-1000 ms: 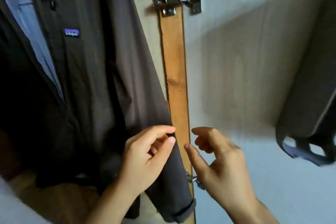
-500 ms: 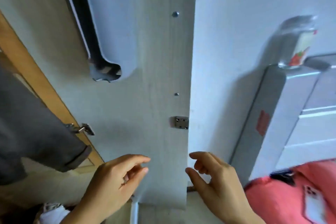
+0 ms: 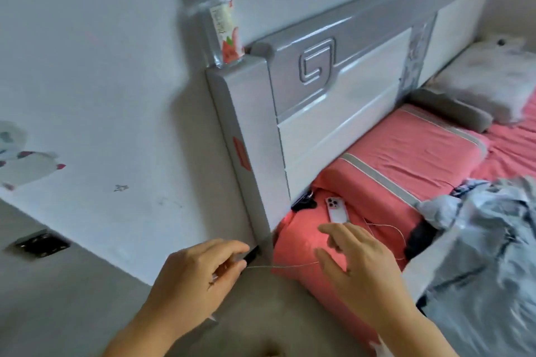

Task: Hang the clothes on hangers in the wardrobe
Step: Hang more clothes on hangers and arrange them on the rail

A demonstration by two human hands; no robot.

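Clothes (image 3: 490, 255) are heaped on the bed (image 3: 406, 153) at three o'clock; left hand (image 3: 194, 275) and right hand (image 3: 362, 266) are held loosely open, empty.

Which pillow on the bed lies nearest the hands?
The coral pillow with grey stripes, beside the phone; the grey bolster and white pillow lie farther along the headboard.

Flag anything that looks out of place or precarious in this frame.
A clear bottle stands on the narrow top corner of the headboard, close to its edge. A phone lies near the mattress edge, with a thin cable trailing beside it. Pale clothes lie crumpled, unhung.
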